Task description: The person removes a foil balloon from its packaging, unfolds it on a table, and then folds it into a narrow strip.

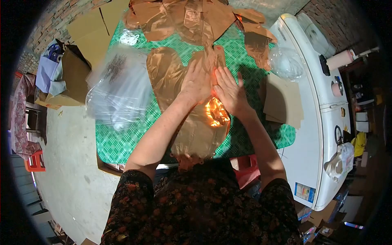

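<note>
Worktop [122,150]: green check cover, mid part hidden under foil and arms. Copper foil pile [179,20] along the far edge, cut off by the top of the view; can't separate the individual pieces. Foil piece [196,136] lies mid-worktop under both hands, near end overhanging the front edge at the wearer's clothing. Left forearm covers part of it; bright glare by the right wrist washes out detail. Clear plastic bags [122,87] to the left, print on them unreadable. Cardboard sheets [281,98] to the right, partly in shadow.

Hands: forearms reach forward and converge. Left hand [197,81] flat on the foil, fingers pointing away. Right hand [230,90] just beside it, fingers extended, angled inward. Neither is clamped on anything; exact right palm contact can't be made out. White string bundle [129,38] at far left.
</note>
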### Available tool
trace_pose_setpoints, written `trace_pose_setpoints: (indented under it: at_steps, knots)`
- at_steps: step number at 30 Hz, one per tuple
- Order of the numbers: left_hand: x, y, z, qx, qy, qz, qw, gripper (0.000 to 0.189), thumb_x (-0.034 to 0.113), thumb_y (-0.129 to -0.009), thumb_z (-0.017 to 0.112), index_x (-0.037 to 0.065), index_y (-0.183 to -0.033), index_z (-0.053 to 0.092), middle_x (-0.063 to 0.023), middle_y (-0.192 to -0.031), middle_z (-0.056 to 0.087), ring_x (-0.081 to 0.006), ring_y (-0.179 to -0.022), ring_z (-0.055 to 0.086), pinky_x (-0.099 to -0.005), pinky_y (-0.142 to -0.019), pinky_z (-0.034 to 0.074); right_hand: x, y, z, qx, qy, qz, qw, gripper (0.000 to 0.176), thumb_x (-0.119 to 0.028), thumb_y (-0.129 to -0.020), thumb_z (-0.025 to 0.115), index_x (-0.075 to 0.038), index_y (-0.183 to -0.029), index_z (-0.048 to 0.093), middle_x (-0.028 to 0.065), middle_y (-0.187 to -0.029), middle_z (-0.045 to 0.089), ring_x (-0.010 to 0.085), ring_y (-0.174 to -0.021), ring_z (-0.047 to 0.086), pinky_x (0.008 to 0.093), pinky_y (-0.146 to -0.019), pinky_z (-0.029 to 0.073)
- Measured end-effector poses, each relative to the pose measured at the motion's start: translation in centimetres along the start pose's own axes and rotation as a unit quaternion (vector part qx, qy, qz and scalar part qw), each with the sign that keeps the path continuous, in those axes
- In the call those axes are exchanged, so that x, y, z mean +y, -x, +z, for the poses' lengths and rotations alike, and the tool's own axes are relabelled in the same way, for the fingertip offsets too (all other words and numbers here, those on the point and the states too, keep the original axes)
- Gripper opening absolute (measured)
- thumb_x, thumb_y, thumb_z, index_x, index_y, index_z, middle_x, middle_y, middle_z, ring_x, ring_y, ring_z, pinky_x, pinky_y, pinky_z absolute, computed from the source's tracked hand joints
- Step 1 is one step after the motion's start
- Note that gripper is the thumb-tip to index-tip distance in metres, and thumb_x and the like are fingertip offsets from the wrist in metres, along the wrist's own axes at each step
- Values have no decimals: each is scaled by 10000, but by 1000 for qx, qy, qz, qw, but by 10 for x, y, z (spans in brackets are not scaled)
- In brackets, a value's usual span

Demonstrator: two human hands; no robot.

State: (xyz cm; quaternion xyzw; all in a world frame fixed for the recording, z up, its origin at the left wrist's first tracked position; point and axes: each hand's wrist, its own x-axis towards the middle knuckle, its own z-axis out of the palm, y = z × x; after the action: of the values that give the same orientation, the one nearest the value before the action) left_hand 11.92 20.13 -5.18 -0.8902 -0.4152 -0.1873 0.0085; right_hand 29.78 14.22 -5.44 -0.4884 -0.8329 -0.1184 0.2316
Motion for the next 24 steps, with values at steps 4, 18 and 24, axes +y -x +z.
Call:
trace_pose_setpoints:
  at_steps: [4, 18, 24]
  knots:
    - [4, 0, -10, -46, -8, -10, 999, 646, 333, -968, 525, 38, -1536, 445, -145, -1667, 292, -316, -1537, 255, -488, -1262, 167, -2, 0, -1, -4, 0, 5, 1000, 548, -261, -1009, 583, 51, -1453, 499, 227, -1491, 529, 358, -1425, 461, 648, -1168, 241]
    - [-6, -7, -18, 119, 191, -56, 973, 611, 163, -965, 541, -43, -1517, 379, -249, -1549, 422, -438, -1485, 323, -523, -1233, 267, -3, 1, 6, -7, 22, 15, 1000, 459, -273, -989, 620, 2, -1355, 596, 206, -1497, 524, 335, -1428, 461, 656, -1160, 247]
    - [2, -12, -61, 282, 166, -28, 945, 553, 113, -939, 586, -30, -1459, 465, -266, -1502, 470, -448, -1447, 387, -505, -1217, 307, -2, 2, 5, -25, 33, 13, 999, 440, -282, -984, 630, -40, -1352, 608, 207, -1506, 512, 338, -1428, 462, 647, -1175, 222]
